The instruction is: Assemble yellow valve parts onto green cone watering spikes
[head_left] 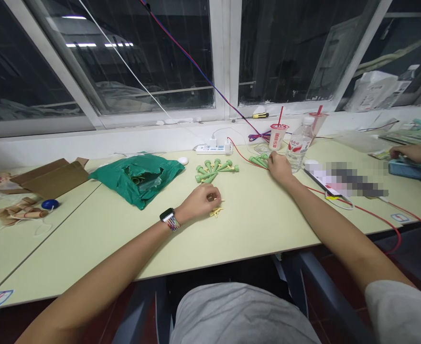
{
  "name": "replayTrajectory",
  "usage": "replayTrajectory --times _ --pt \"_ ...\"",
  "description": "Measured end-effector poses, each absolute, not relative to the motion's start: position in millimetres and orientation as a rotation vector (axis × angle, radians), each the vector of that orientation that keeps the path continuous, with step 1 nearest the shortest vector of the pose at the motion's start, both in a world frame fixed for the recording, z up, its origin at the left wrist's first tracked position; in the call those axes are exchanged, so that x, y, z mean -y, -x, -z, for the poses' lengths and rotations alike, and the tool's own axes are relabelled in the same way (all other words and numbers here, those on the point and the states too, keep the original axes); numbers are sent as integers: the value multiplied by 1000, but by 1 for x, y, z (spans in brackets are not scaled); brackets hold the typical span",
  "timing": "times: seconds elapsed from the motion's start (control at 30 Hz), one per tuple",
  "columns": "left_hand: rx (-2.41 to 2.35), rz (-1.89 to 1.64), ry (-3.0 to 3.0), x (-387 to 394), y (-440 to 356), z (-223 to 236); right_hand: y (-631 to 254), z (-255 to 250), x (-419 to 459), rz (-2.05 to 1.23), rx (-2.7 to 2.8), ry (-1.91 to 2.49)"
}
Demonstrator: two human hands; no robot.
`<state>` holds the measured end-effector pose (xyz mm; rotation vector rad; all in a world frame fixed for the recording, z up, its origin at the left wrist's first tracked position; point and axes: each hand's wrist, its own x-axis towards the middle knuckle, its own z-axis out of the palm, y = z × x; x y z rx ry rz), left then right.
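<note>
My left hand [200, 199], with a watch on the wrist, is closed in a pinch just above the table. Under and beside its fingertips lie small pale-yellow pieces [216, 212]; whether one is between the fingers is hidden. Beyond it, several green plastic pegs with round heads [215, 170] lie in a loose fan. Farther right, my right hand [280, 167] has its fingers curled down at the edge of a second group of green pegs [257, 160]. What those fingers grip, if anything, does not show.
A torn green bag [138, 177] lies left, near wooden toys [20, 210] and a cardboard box [50, 177]. A power strip [213, 149] stands at the back. Right are a water bottle [299, 145], a cup [277, 137], red cables and another person's hand [414, 155].
</note>
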<state>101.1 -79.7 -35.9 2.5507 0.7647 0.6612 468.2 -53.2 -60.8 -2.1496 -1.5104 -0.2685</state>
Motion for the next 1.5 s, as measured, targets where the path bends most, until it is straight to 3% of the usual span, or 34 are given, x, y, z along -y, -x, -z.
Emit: replayTrajectory --times 0.5,0.73,0.9,1.2,1.5 --pt "-608 -567 -2707 79 -97 34 -462 64 48 159 1605 2248" --pt "-1086 -937 -2781 62 -89 37 -453 64 50 224 1563 2125" --pt "-1265 -950 -2857 49 -81 42 -443 63 52 346 1597 1996" --pt "-1197 -989 -2856 55 -84 39 -422 54 60 399 1752 1620" --pt "-845 -1091 -2469 74 -91 32 -341 50 99 141 2127 876"
